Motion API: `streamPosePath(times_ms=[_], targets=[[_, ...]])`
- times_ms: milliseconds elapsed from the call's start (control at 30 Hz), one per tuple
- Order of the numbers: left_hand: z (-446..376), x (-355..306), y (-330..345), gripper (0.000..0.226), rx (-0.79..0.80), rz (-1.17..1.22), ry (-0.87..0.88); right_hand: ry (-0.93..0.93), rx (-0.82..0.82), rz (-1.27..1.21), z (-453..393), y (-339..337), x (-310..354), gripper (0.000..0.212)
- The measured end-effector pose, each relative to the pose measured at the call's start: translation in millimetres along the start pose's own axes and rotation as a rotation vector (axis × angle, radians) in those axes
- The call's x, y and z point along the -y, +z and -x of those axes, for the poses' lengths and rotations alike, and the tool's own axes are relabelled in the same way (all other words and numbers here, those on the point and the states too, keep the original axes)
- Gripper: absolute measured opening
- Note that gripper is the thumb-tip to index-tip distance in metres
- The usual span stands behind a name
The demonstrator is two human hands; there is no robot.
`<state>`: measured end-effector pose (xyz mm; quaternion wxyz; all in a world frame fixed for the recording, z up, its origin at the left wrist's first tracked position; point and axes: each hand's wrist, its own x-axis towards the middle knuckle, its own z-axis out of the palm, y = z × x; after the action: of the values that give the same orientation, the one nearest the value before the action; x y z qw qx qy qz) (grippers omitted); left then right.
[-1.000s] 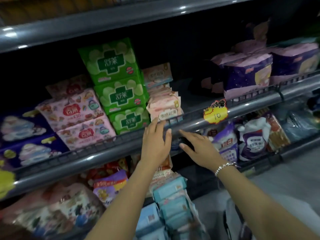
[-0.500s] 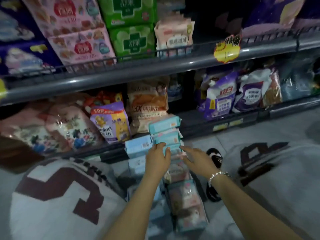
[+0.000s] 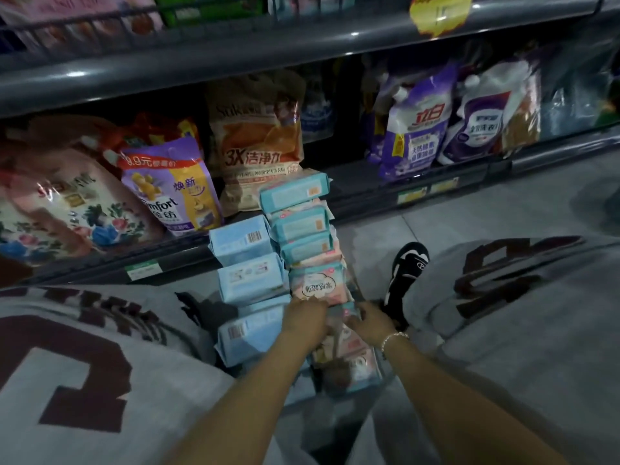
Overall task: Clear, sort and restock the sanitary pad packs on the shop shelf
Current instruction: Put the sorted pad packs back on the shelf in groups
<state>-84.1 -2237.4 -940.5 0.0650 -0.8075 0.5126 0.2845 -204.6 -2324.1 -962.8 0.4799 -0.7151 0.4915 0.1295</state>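
Gripping pink pack (image 3: 318,290), both hands (image 3: 339,318)

Two pack stacks fill the gap between the knees: teal/pink stack (image 3: 303,229) right, light-blue stack (image 3: 246,263) touching its left side. Detergent bags (image 3: 167,189) block the bottom shelf (image 3: 362,193) behind. Open floor (image 3: 469,216) right of the stacks, shoe (image 3: 406,270) just beside them.

"Comfort" on purple pouch (image 3: 174,193) — "3X" on tan bag (image 3: 258,146), perhaps "Sak".
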Motion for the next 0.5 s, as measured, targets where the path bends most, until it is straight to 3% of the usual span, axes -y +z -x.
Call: streamPosePath(times_ms=[133,233,300,400,500], targets=[[-7.2,-2.0,5.2,0.052,0.081,-0.092,-0.033,0.135,0.065,-0.049,-11.5,5.3,-24.2,0.023],[-14.7,-3.4,7.6,0.049,0.141,-0.118,-0.066,0.251,0.122,-0.248,-14.7,8.4,-35.6,0.015],[-19.4,-4.9,7.6,0.050,0.174,-0.094,-0.074,0.314,0.150,-0.363,-17.9,11.7,-39.2,0.022],[-24.2,-6.8,5.6,0.051,0.220,0.059,-0.091,0.346,0.115,-0.493,-26.1,17.2,-45.2,0.031],[-29.4,-6.4,6.0,0.047,0.222,0.257,-0.141,0.387,0.095,-0.615,-26.9,17.4,-47.3,0.022]])
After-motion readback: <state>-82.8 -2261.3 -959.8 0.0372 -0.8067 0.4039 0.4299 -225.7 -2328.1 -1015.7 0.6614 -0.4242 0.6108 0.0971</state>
